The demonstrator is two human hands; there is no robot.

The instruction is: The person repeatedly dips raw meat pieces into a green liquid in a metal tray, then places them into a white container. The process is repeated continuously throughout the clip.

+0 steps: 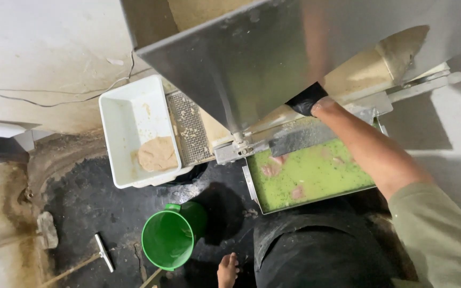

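Tray [316, 176] of green marinade lies tilted crosswise.

Steel tray [253, 184] of pale green batter [316, 173] holding pinkish meat pieces [269, 170].

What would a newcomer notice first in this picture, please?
The big steel hopper fills the top of the view, and the person's right hand, in a black glove, reaches under it. Below lies a tray of bright green liquid with pale pieces; a green bucket stands on the dark floor.
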